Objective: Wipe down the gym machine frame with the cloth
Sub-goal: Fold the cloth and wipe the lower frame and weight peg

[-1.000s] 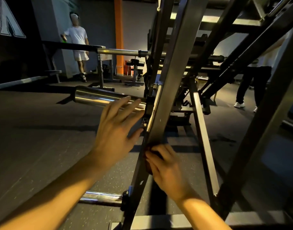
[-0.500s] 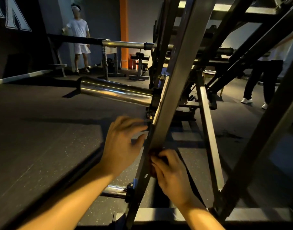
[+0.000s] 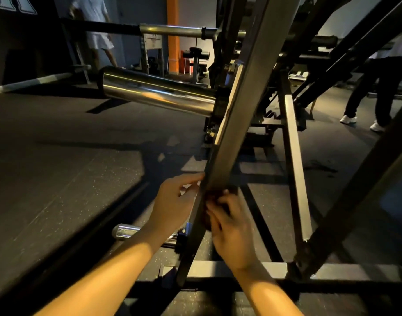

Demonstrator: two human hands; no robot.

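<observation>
Head view: the left hand (image 3: 172, 201) grips the slanted beam (image 3: 232, 137) by its left edge. Just beside it, the right hand (image 3: 232, 226) clutches the dark cloth (image 3: 215, 195) against the beam.

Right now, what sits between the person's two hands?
The slanted frame bar runs between the left hand and right hand; what looks like a dark cloth sits under the right fingers, seen in the head view.

Across the speckled floor (image 3: 59, 183) from me, a person in white (image 3: 93, 12) stands near an orange pillar (image 3: 173, 51); at my right, another person (image 3: 377, 83) wears white shoes (image 3: 348, 119).
</observation>
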